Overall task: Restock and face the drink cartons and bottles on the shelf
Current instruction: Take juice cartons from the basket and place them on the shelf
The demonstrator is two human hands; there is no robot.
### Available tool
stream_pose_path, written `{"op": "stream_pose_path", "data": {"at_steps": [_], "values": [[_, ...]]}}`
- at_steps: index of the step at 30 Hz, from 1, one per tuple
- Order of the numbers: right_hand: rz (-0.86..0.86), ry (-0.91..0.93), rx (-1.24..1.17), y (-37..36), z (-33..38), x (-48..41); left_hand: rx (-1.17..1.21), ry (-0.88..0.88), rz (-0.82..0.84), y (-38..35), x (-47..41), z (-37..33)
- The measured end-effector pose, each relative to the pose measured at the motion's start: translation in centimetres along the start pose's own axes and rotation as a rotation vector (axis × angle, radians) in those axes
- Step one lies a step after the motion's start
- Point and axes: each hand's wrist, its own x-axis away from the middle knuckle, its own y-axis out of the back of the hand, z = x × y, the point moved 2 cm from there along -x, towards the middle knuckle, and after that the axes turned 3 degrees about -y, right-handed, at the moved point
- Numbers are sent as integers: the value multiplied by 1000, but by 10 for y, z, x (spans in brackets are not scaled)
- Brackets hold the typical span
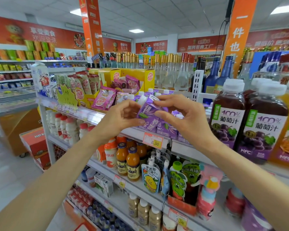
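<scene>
both hands meet on 1 small purple carton [148, 110], held in the air just above the front edge of the top shelf [187, 149]. the left hand [122, 116] pinches the carton's left side between thumb and curled fingers. the right hand [182, 115] pinches its upper right corner with thumb and fingertip, the other fingers loosely spread. the carton is tilted, with its white cap toward the upper left and its printed side partly toward the camera.

just below and behind it stands the row of purple cartons [165, 129], near the shelf's front edge above a price tag [153, 140]. grape juice bottles [227, 120] stand to the right along the same edge.

the step in hand looks like setting this carton into the row. to do it well, i would bring it upright first, cap on top, and turn the printed face square to the aisle. then lower it into a gap at the front edge, flush with its neighbours. a light grip low on the sides should keep the thin card from denting. watch the cartons beside it, which would tip easily if nudged.
</scene>
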Motion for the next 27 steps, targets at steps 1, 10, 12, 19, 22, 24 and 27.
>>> {"op": "stream_pose_path", "data": {"at_steps": [1,10,12,19,22,24,27], "values": [[-18,45,13,-1,0,0,16,-1,-2,1,1,2],[28,9,-74,-6,1,-1,82,-14,-22,7,2,7],[125,-2,8,-2,5,-7,73,-25,-38,9,3,5],[545,-86,578,0,25,-58,-52,-138,-28,9,-9,-21],[631,-87,746,6,37,-89,-95,-181,-66,5,-22,-26],[702,-94,823,12,37,-107,-120,-179,-95,2,-34,-24],[761,-176,902,24,25,-128,-262,-199,-102,-2,-51,-18]]}}
